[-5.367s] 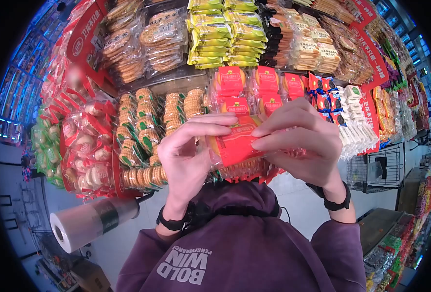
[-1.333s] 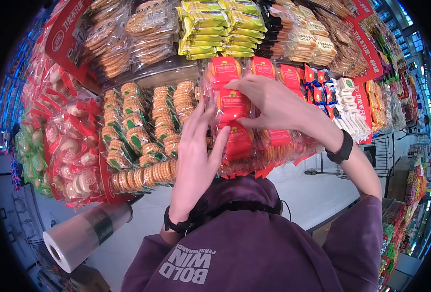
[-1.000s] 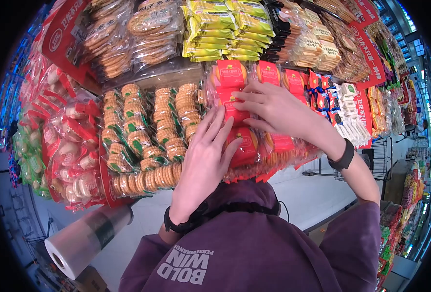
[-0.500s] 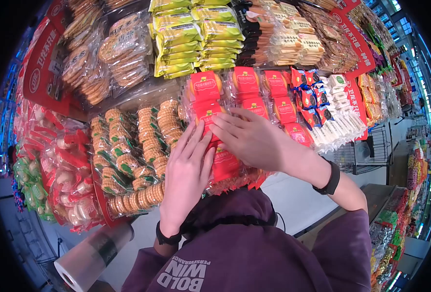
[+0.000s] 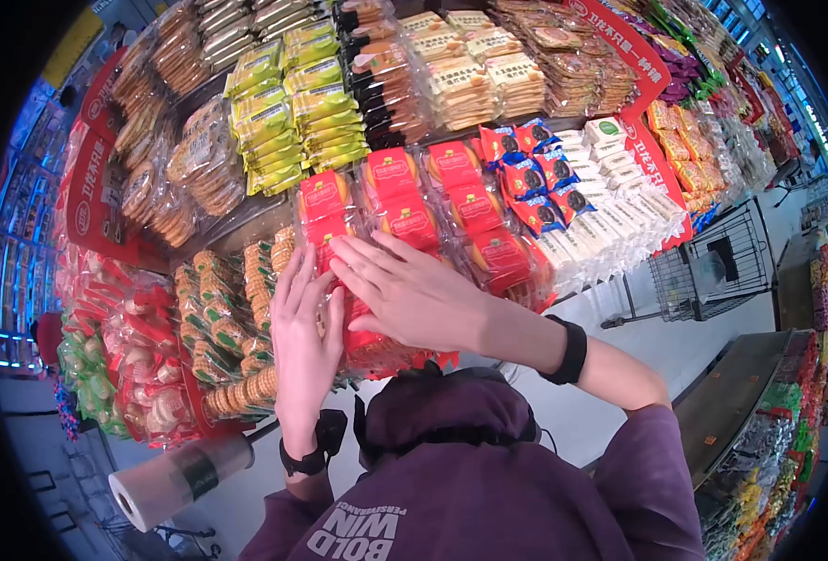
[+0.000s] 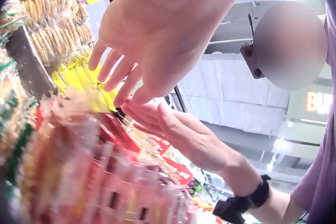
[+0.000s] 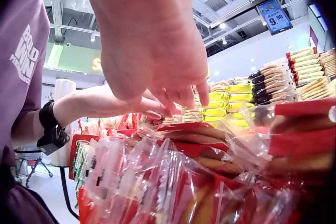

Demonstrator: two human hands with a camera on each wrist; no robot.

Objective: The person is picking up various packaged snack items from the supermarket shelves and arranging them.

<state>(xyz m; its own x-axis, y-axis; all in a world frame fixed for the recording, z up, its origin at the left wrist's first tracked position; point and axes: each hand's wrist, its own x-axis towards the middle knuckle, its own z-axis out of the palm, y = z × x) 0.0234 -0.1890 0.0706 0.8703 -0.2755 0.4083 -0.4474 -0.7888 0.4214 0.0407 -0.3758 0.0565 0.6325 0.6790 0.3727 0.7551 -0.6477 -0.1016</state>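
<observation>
Both hands lie over the left column of red-labelled packets (image 5: 325, 194) in the head view. The left hand (image 5: 303, 341) rests along the left side of that column, fingers extended. From the right, the right hand (image 5: 409, 290) reaches across the packets with its fingers nearly straight, tips close to the left hand's. Part of the column is hidden beneath them. In the left wrist view the left hand (image 6: 152, 40) is above the packets, the right hand (image 6: 194, 140) beyond it. The right wrist view shows the right hand (image 7: 157, 61) over clear wrappers (image 7: 157, 182).
Left of the red packets stand round biscuits in clear wrap (image 5: 217, 299); behind are yellow packets (image 5: 264, 131). Blue packets (image 5: 526, 178) and white ones (image 5: 610, 206) lie to the right. A plastic roll (image 5: 171, 481) hangs at the front left; a wire cart (image 5: 713, 266) stands at the right.
Earlier both hands held up a red packet; now they lie on the column. Since half a second ago the display has shifted left in the head view, and the hands with it.
</observation>
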